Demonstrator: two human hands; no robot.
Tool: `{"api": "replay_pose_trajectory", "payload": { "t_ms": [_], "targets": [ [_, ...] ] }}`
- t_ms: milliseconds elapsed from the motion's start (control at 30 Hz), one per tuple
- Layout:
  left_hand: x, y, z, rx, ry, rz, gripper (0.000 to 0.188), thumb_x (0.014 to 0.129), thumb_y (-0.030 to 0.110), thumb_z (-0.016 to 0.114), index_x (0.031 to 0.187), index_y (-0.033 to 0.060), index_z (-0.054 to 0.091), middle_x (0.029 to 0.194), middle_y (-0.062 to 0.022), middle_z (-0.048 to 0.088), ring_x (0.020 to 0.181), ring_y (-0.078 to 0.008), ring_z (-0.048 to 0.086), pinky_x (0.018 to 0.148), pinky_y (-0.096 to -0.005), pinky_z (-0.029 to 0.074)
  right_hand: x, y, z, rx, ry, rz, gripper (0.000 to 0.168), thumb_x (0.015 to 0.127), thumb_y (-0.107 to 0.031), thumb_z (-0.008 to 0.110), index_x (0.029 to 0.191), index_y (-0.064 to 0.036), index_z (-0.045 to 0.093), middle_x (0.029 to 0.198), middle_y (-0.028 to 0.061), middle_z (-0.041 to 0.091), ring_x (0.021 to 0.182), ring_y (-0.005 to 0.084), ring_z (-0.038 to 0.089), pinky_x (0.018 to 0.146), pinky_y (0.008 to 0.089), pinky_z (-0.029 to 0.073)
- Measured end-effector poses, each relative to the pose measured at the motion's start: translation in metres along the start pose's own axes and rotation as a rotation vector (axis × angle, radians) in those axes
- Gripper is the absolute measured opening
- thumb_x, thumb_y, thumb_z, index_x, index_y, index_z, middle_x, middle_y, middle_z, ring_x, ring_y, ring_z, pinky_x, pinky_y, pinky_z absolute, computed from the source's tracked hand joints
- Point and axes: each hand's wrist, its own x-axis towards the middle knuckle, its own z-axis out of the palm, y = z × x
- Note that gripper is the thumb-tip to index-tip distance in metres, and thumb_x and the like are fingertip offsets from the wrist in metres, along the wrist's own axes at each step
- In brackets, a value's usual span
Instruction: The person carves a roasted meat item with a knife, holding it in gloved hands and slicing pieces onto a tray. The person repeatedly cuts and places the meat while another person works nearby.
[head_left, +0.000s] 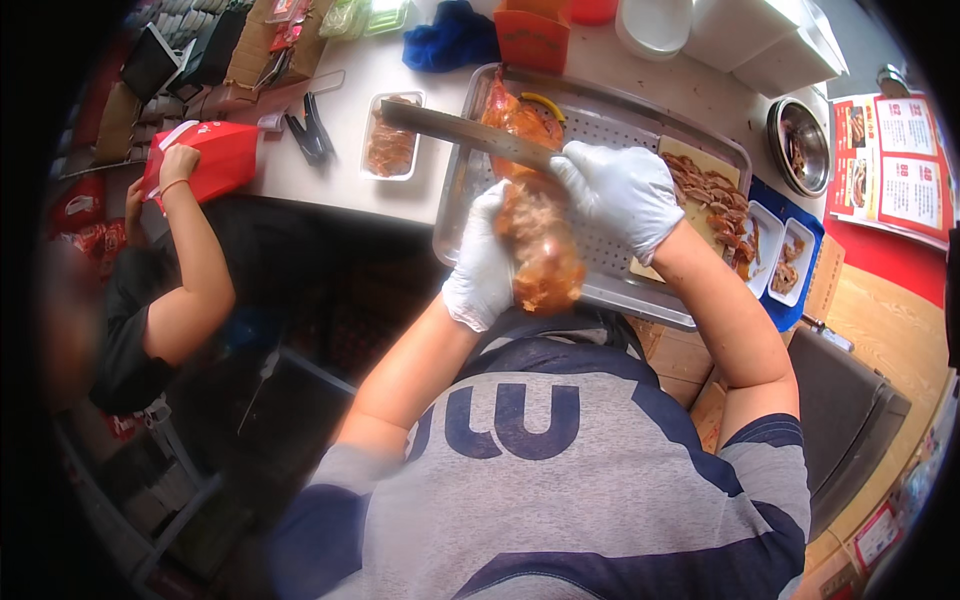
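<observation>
My left hand (484, 259), in a white disposable glove, grips a roast bird (547, 259) by its side, near the front rim of a perforated metal tray (611, 131). Pale meat shows along part of its browned surface. My right hand (619, 191), gloved too, holds a long-bladed knife (472, 135). The blade points to the left, across the tray and above more glossy roast poultry (517, 120). Whether that piece joins the held bird, I cannot tell. Sliced meat (705, 191) lies on a cream cutting board (694, 154) at the tray's right end.
Left of the tray are a foam tray of sliced meat (391, 142) and a black stapler (309, 135). Another person's hand (180, 163) holds a red bag (206, 161). Two white trays (787, 270) and stacked metal bowls (799, 146) stand to the right.
</observation>
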Motion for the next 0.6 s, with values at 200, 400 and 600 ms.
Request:
{"api": "replay_pose_trajectory", "payload": {
  "t_ms": [200, 400, 600],
  "targets": [
    [0.000, 0.001, 0.003, 0.018, -0.006, 0.015, 0.042, 0.099, 0.039, 0.056, 0.126, 0.0074, 0.059, 0.118, -0.0087, 0.066, 0.109, -0.0224, 0.065, 0.100, -0.0409, 0.054, -0.008, 0.002, 0.000, 0.037, -0.081, 0.048, 0.026, 0.102, -0.035, 0.053, 0.092, -0.013, 0.064, 0.070, 0.0139, 0.067, 0.062, 0.0367, 0.066, 0.058, 0.0477, 0.051],
    [-0.002, 0.002, 0.009, 0.026, -0.007, -0.001, 0.044, 0.099, 0.041, 0.056, 0.128, 0.0077, 0.057, 0.118, -0.0090, 0.065, 0.108, -0.0226, 0.066, 0.098, -0.0411, 0.055, -0.013, 0.006, -0.002, 0.060, -0.094, 0.053, 0.033, 0.104, -0.038, 0.048, 0.088, -0.012, 0.060, 0.073, 0.0169, 0.065, 0.066, 0.0404, 0.065, 0.058, 0.0484, 0.051],
    [-0.003, 0.003, 0.012, 0.089, -0.001, -0.006, 0.047, 0.099, 0.045, 0.053, 0.128, 0.0080, 0.056, 0.118, -0.0098, 0.064, 0.107, -0.0221, 0.066, 0.093, -0.0423, 0.058, -0.018, 0.015, -0.005, 0.080, -0.135, 0.059, 0.032, 0.105, -0.039, 0.047, 0.091, -0.013, 0.059, 0.074, 0.0170, 0.065, 0.068, 0.0401, 0.066, 0.060, 0.0486, 0.051]
  ]
}}
